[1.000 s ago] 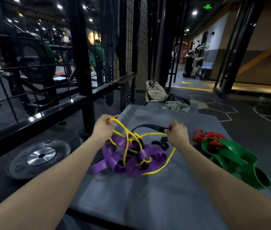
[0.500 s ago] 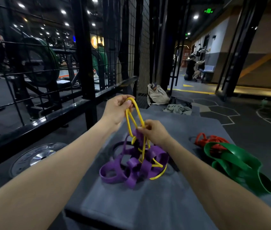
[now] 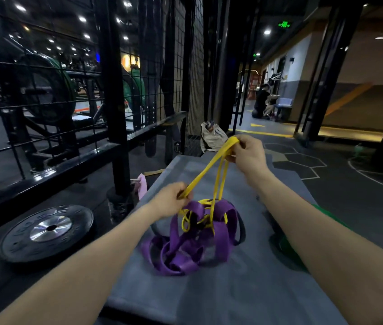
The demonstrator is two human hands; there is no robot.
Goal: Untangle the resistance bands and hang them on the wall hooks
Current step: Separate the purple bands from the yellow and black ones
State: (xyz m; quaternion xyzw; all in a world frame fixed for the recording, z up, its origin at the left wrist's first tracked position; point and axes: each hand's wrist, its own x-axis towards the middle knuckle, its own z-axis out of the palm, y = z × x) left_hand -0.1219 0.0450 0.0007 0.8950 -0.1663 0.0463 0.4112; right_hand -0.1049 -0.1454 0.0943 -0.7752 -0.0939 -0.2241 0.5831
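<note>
Resistance bands: a yellow band (image 3: pixel 211 165) is threaded through a purple band (image 3: pixel 185 242) and a black band (image 3: pixel 240 228), all knotted in one heap on the grey mat (image 3: pixel 244 289), between the two forearms.
Left hand (image 3: pixel 170 200): a yellow strand is pinched between curled fingers, low and just above the heap.
Right hand (image 3: pixel 248 153): the top loop of the yellow band is gripped and held high above the mat's far end, so that the strands run taut down into the tangle.
Other bands: a green band (image 3: pixel 286 247) is partly hidden under the right forearm; whether it is tangled cannot be told.
Step in hand: the yellow band is judged to be in the course of being drawn out of the purple coils; no band is freed yet, and no wall hooks are seen.
Advice: the pull is best kept gentle, since tension is likely to tighten the yellow loops round the purple. The strand in the left hand should be followed to its crossing and fed back through, one loop at a time, while the heap is left resting on the mat.
Risk: the whole heap may be lifted, and the knot cinched.
Surroundings: a weight plate (image 3: pixel 47 233) lies on the floor left of the mat, beside a black wire cage (image 3: pixel 113 90).
</note>
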